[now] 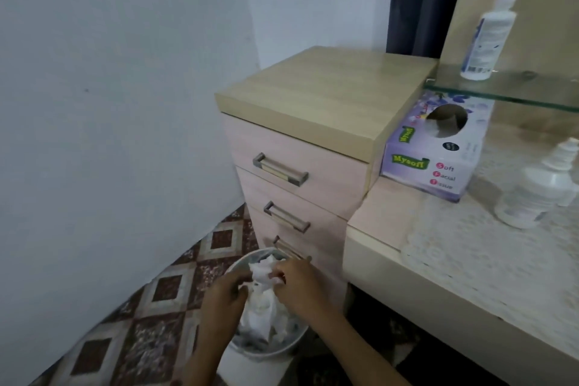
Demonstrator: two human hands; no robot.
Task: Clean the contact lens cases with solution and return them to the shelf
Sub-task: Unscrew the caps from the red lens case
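Observation:
Both my hands are low over a round waste bin [283,351] on the floor. My left hand [224,294] and my right hand [297,283] each pinch a crumpled white tissue [262,274] held between them above the bin. More white tissue lies inside the bin. A white solution bottle [485,37] stands upright on the glass shelf [532,97] at the upper right. A second white bottle [539,191] stands on the lace-covered dresser top. No lens case is visible; the tissue may hide one.
A pink drawer unit [300,172] with a wooden top stands right behind the bin. A purple tissue box [438,150] sits on the dresser [391,216] under the shelf. A plain wall runs along the left, with patterned floor tiles [150,307] below.

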